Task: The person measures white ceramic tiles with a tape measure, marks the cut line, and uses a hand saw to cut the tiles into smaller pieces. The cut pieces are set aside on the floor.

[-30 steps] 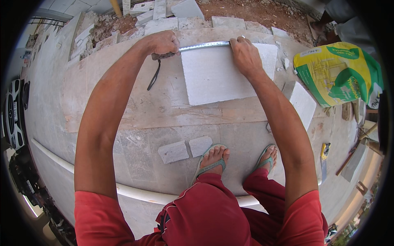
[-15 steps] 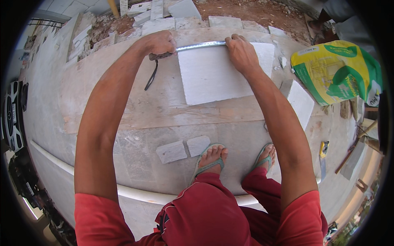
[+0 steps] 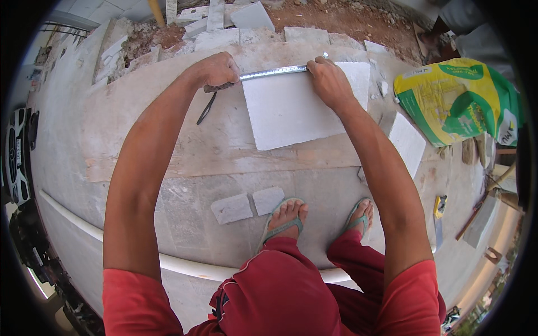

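Note:
My left hand point(image 3: 218, 70) is closed around the case of a tape measure, whose dark wrist strap point(image 3: 207, 108) hangs down beside it. From that hand the silver tape blade point(image 3: 273, 73) stretches right along the far edge of a white rectangular block point(image 3: 297, 115). My right hand point(image 3: 329, 82) pinches the blade over the block's far side, and a small shiny bit shows just beyond its fingers. The block lies flat on a dusty board point(image 3: 140, 148). Most of the tape case is hidden by my left hand.
Two small block pieces point(image 3: 231, 209) lie near my feet. Another white block point(image 3: 407, 143) and a yellow-green bag point(image 3: 457, 103) are at right, with a yellow-handled saw point(image 3: 440, 210) nearer. A white pipe point(image 3: 193, 267) crosses behind my feet. Broken slabs point(image 3: 252, 17) line the far side.
The view has shifted slightly. Both hands and the tape blade sit a little lower in the picture, still gripping. A shiny bit now shows beyond my right fingers.

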Action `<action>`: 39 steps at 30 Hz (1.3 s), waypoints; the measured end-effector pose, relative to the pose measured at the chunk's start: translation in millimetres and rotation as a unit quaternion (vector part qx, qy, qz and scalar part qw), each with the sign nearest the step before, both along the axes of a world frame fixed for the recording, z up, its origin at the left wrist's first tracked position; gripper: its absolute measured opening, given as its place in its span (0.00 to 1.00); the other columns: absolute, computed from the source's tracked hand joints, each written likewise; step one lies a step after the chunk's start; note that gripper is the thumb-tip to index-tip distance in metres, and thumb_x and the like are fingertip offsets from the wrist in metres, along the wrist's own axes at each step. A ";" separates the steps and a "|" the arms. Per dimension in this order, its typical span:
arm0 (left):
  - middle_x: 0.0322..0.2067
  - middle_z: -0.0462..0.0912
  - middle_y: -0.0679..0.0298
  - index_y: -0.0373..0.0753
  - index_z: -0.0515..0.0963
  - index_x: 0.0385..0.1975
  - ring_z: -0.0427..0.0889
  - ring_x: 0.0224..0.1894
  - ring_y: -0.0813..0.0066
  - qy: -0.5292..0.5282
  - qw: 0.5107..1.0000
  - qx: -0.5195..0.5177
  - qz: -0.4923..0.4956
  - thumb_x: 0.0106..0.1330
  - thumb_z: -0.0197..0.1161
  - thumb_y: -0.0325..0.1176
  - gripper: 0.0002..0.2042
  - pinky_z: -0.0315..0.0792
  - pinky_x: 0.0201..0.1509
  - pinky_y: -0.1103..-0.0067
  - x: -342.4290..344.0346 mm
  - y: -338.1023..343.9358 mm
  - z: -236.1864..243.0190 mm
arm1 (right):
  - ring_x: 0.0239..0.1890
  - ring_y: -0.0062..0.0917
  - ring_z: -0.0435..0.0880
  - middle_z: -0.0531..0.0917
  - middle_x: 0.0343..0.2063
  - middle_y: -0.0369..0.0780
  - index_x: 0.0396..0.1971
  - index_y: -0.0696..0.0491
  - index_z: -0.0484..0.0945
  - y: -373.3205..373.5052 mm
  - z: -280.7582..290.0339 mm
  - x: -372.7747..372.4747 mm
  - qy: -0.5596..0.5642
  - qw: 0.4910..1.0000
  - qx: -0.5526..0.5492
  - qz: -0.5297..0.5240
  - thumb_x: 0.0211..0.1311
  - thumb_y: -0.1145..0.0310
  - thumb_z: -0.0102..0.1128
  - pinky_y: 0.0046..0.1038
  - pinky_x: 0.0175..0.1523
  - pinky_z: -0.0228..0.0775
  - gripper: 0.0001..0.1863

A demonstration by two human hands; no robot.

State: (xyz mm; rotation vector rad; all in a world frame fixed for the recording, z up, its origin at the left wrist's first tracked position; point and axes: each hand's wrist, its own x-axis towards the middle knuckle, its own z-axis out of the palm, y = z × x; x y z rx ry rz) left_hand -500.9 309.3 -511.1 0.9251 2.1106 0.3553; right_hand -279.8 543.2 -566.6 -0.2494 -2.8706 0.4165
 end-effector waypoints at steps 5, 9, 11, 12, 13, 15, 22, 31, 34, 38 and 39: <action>0.18 0.78 0.66 0.34 0.83 0.20 0.72 0.18 0.77 0.007 1.000 -0.021 0.015 0.60 0.64 0.28 0.08 0.64 0.22 0.73 11.6 11.7 10.6 | 0.47 0.49 0.89 0.86 0.42 0.52 0.37 0.61 0.81 5.4 -2.5 1.9 -0.015 1.000 0.012 -0.010 0.69 0.77 0.53 0.47 0.52 0.84 0.07; 0.18 0.77 0.66 0.35 0.81 0.19 0.71 0.17 0.76 0.010 0.999 -0.023 0.036 0.61 0.64 0.28 0.09 0.62 0.19 0.71 15.6 11.3 11.4 | 0.45 0.49 0.90 0.86 0.42 0.52 0.38 0.61 0.81 7.0 -0.7 -3.1 -0.032 0.999 0.033 0.001 0.69 0.77 0.53 0.47 0.49 0.85 0.07; 0.18 0.77 0.66 0.35 0.81 0.19 0.71 0.17 0.76 0.003 0.999 -0.024 0.045 0.62 0.64 0.28 0.09 0.61 0.19 0.71 16.9 11.6 11.2 | 0.45 0.49 0.90 0.86 0.43 0.51 0.39 0.61 0.81 8.8 0.3 -3.5 -0.032 0.999 0.033 0.000 0.70 0.77 0.53 0.47 0.49 0.85 0.07; 0.18 0.77 0.66 0.34 0.81 0.20 0.71 0.17 0.76 -0.001 0.998 -0.025 0.049 0.62 0.64 0.28 0.09 0.61 0.18 0.71 17.8 12.2 10.7 | 0.45 0.49 0.90 0.86 0.43 0.51 0.40 0.60 0.81 9.9 0.7 -3.4 -0.028 0.999 0.030 -0.002 0.70 0.77 0.53 0.47 0.49 0.85 0.07; 0.18 0.77 0.66 0.34 0.82 0.20 0.71 0.17 0.77 -0.014 0.998 -0.028 0.049 0.62 0.64 0.28 0.09 0.61 0.18 0.71 15.1 9.9 9.2 | 0.45 0.49 0.90 0.85 0.44 0.51 0.40 0.60 0.80 9.4 0.1 -4.5 -0.022 0.999 0.025 -0.002 0.70 0.77 0.52 0.47 0.49 0.85 0.07; 0.17 0.76 0.67 0.34 0.83 0.22 0.70 0.17 0.77 -0.041 0.997 -0.033 0.049 0.62 0.64 0.28 0.08 0.60 0.18 0.71 10.1 5.9 6.3 | 0.46 0.49 0.90 0.85 0.44 0.51 0.41 0.60 0.81 8.8 -0.9 -5.9 -0.016 1.000 0.024 0.002 0.71 0.76 0.52 0.46 0.49 0.85 0.08; 0.18 0.77 0.68 0.33 0.86 0.25 0.71 0.19 0.76 -0.003 0.999 -0.022 0.035 0.62 0.65 0.29 0.08 0.64 0.22 0.72 15.9 7.0 5.4 | 0.46 0.49 0.89 0.85 0.44 0.50 0.41 0.59 0.81 9.3 -4.3 -1.6 -0.023 1.000 0.019 -0.001 0.71 0.76 0.51 0.46 0.50 0.85 0.08; 0.18 0.77 0.67 0.33 0.87 0.26 0.71 0.20 0.76 0.017 0.999 -0.042 0.017 0.61 0.65 0.29 0.07 0.64 0.23 0.71 10.5 7.8 2.1 | 0.47 0.48 0.90 0.86 0.44 0.51 0.40 0.60 0.81 4.6 -0.3 -0.8 -0.012 0.999 0.035 -0.002 0.71 0.77 0.52 0.45 0.51 0.85 0.08; 0.18 0.78 0.67 0.33 0.88 0.27 0.72 0.20 0.76 0.010 0.999 -0.022 0.028 0.62 0.65 0.29 0.07 0.65 0.24 0.71 13.8 6.6 4.4 | 0.48 0.48 0.90 0.86 0.44 0.51 0.40 0.60 0.81 3.8 1.1 -1.0 -0.023 0.999 0.028 -0.006 0.71 0.77 0.52 0.45 0.51 0.85 0.08; 0.20 0.80 0.66 0.33 0.89 0.29 0.74 0.22 0.76 0.024 0.999 -0.029 0.027 0.63 0.67 0.29 0.07 0.67 0.27 0.72 12.4 3.9 1.4 | 0.48 0.48 0.90 0.86 0.44 0.52 0.40 0.61 0.81 2.2 3.7 -3.2 -0.023 0.999 0.024 -0.004 0.71 0.77 0.52 0.45 0.51 0.86 0.08; 0.20 0.81 0.66 0.33 0.90 0.30 0.75 0.23 0.76 0.032 0.999 -0.029 0.026 0.63 0.67 0.30 0.08 0.68 0.28 0.72 11.1 2.1 0.2 | 0.48 0.48 0.90 0.86 0.44 0.52 0.39 0.61 0.81 1.3 4.8 -4.5 -0.026 0.999 0.024 -0.004 0.71 0.77 0.52 0.45 0.51 0.86 0.08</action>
